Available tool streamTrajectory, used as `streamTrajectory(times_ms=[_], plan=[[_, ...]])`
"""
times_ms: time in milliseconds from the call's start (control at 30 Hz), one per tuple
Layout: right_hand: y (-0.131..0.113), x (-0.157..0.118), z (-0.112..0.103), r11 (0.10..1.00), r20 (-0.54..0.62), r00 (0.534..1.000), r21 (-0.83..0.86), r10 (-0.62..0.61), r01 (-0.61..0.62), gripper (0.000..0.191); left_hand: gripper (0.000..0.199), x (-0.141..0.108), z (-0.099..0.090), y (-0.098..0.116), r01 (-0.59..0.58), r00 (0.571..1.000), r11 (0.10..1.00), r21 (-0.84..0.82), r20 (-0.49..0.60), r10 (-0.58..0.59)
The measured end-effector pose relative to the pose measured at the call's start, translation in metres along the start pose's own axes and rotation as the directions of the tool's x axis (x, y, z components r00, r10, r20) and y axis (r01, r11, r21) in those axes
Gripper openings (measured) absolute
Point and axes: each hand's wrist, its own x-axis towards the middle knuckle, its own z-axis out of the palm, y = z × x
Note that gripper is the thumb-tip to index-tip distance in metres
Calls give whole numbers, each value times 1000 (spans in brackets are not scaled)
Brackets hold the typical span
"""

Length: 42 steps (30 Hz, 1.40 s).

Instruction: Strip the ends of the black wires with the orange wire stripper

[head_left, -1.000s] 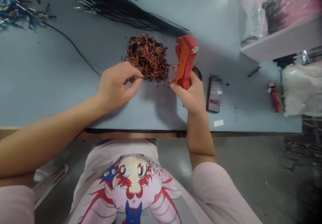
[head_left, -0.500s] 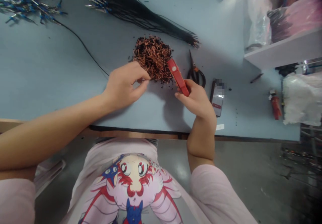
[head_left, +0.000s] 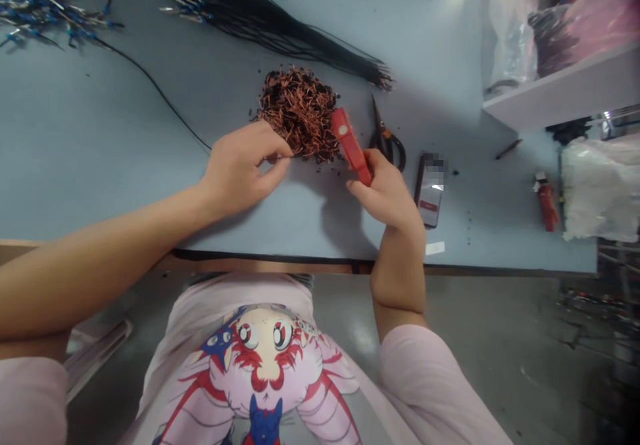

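My left hand (head_left: 247, 165) pinches a black wire (head_left: 160, 85) near its end, between thumb and forefinger. The wire runs back under the hand toward a heap of blue-and-silver terminals (head_left: 40, 15) at the upper left. My right hand (head_left: 383, 188) is closed round a red hand tool, which looks like a wire stripper (head_left: 350, 146), its head pointing up and left, apart from the left fingertips. Just beyond both hands lies a pile of copper wire scraps (head_left: 300, 111) mixed with black bits of insulation.
Behind the pile stretches a bundle of black wires (head_left: 290, 31) with bare copper ends. Black-handled scissors (head_left: 387, 141) and a phone (head_left: 429, 195) lie right of my right hand. Farther right are another red tool (head_left: 547, 205), a plastic bag (head_left: 600, 188) and a white shelf (head_left: 560, 85).
The camera view has shifted slightly. Both hands keep their grips on the wire and the red tool, with almost no movement between them.
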Motion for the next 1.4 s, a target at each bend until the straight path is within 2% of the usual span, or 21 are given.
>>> streamTrajectory(times_ms=[133,300,433,500,567,667,733,833,933,1033,1200,1400], plan=[[-1,-2,-2,990,84,987,37,-138,135,53,9,0,-2,3,20,999,1000,18,31,-21],[0,-8,-12,994,26,998,90,-65,63,36,11,1,-4,4,37,998,999,-8,51,-37],[0,-7,-12,998,126,992,-55,-12,19,32,12,0,-2,2,0,1000,1000,-29,22,1],[-2,-7,-10,997,140,989,-53,-52,60,34,11,0,0,1,-17,1000,999,-31,1,17],[-3,-10,-7,988,88,988,94,-129,121,36,10,1,1,1,-46,998,998,-40,-41,45],[-3,-14,-2,884,28,987,450,-156,127,31,8,1,1,2,-28,992,995,-98,-125,16],[-4,-16,1,782,97,986,622,-138,48,32,8,2,0,4,56,984,987,-151,-158,-80],[-8,-18,8,654,274,952,747,-134,-122,41,8,3,-3,7,140,965,968,-207,-189,-180],[-16,-19,14,505,420,896,810,-146,-298,42,6,3,-4,8,134,958,960,-246,-216,-189],[-21,-21,17,390,504,846,824,-174,-411,40,5,3,-3,7,146,957,953,-267,-204,-204],[-18,-20,16,325,512,824,843,-242,-429,40,5,2,-1,5,156,959,940,-304,-180,-217],[-17,-22,19,321,496,826,854,-268,-409,38,5,1,4,1,21,968,946,-324,-232,-101]])
